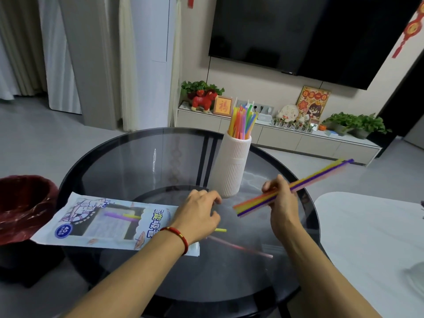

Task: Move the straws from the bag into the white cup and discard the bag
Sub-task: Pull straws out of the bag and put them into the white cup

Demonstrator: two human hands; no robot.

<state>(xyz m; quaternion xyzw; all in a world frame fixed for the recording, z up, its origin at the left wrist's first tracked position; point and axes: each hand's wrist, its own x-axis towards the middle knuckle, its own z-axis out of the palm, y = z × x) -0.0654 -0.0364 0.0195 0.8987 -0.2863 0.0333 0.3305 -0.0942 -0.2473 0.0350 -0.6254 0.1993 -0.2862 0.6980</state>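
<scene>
While the round glass table [142, 157] takes up most of the view, its near rim is cut off at the bottom and both forearms cross over it. Left of the table, partly out of view: dark red bin [21, 203] with a liner; inside too dark to read. The bag's far end overhangs the table edge toward that bin.

Bag [103, 222] lies flat on the left half of the glass, mouth pointing right, under the left wrist. Through its clear window: a purple and a yellow straw, so it is not empty. A yellow straw tip [220, 230] sticks out of the mouth; a red straw [241, 247] lies loose on the glass just right of it, blurred.

White cup [234, 166], ribbed, upright, right of table centre, packed with a bunch of mixed-colour straws [243, 121] standing well above its rim.

Left hand [197, 214] rests at the bag mouth, fingers curled down; can't tell whether it pinches anything. Right hand [278, 198] is clamped round a bundle of straws [316, 176], orange, yellow, purple, pink, held clear of the glass and slanting up to the right, past the table edge. Bundle sits just right of the cup, not touching it.

Bare glass behind and left of the cup. White surface [367, 237] at right edge, cropped.
</scene>
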